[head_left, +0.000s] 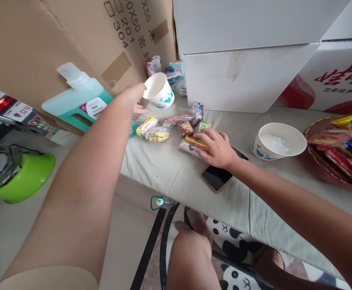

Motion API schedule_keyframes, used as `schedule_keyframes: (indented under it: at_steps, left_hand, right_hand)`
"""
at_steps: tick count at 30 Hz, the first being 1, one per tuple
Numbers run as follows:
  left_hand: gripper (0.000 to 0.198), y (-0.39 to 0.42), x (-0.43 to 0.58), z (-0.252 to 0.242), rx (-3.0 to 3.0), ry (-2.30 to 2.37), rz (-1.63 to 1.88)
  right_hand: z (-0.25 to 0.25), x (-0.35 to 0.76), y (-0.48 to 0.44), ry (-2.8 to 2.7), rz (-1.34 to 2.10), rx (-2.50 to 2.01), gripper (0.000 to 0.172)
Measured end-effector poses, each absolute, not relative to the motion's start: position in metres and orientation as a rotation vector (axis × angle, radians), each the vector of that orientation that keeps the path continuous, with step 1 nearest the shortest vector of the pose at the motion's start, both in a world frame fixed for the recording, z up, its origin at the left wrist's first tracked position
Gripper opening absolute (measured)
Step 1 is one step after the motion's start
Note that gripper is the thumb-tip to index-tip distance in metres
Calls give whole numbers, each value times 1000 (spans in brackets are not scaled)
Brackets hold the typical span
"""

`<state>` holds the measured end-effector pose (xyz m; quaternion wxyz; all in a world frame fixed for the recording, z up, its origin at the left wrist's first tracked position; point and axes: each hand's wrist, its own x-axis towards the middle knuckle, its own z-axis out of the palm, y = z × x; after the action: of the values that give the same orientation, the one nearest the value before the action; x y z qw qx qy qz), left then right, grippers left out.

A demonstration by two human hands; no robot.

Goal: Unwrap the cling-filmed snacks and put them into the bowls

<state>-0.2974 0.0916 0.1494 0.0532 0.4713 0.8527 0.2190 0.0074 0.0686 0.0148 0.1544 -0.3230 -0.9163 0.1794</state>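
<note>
My left hand (133,100) is closed round a white paper bowl (159,92) with a blue print, held tilted above the cloth-covered table (163,165). Below it lie several wrapped snacks (166,129) in a loose pile. My right hand (218,147) rests on the right end of that pile, fingers curled over a yellow and red packet (195,141). A dark phone (218,177) lies under my right wrist.
A second white paper bowl (278,141) stands to the right, beside a brown tray of snacks (339,149). White boxes (248,56) and cardboard (73,36) line the back. A teal jug (82,100) leans at left. A green helmet (15,173) lies on the floor.
</note>
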Motion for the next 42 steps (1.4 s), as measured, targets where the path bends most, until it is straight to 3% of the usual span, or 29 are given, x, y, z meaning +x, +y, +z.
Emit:
schedule_keyframes:
  at_steps: [3,5,9,13,18,26,32,38,40,42]
  left_hand:
    - [69,90,-290,128,1368,2654,612]
    - [81,64,-288,110,1491,2579,325]
    - [92,15,-293,72,1689,2332,-115]
    - [77,5,-289,54,1738,2432,-32]
    - [67,7,-270,64,1688,2451,259]
    - [67,-58,-180,80,1941,2382,889]
    - [63,-53,-21,64,2166,1935,675]
    - [66,-21,4,49,2055,2208,404]
    - [85,-22,-3,55,1986,2289,278]
    - [104,-29,2,62,1962,2361,176]
  right_hand:
    - [16,5,69,-2697,523,-1082,71]
    - [15,1,67,-2765,554,-1128,85]
    - [10,-11,64,-2762,566,-1178,70]
    - [12,-15,62,-2688,599,-1182,56]
    - [30,12,47,-2531,659,-1112,56]
    - [19,170,-23,-2221,441,-1125,49]
    - [-4,246,-44,-2279,325,-1530,52]
    - [4,305,-43,-2330,371,-1512,52]
    - [6,326,-40,-2371,413,-1548,57]
    - [6,341,-36,-2405,484,-1618,52]
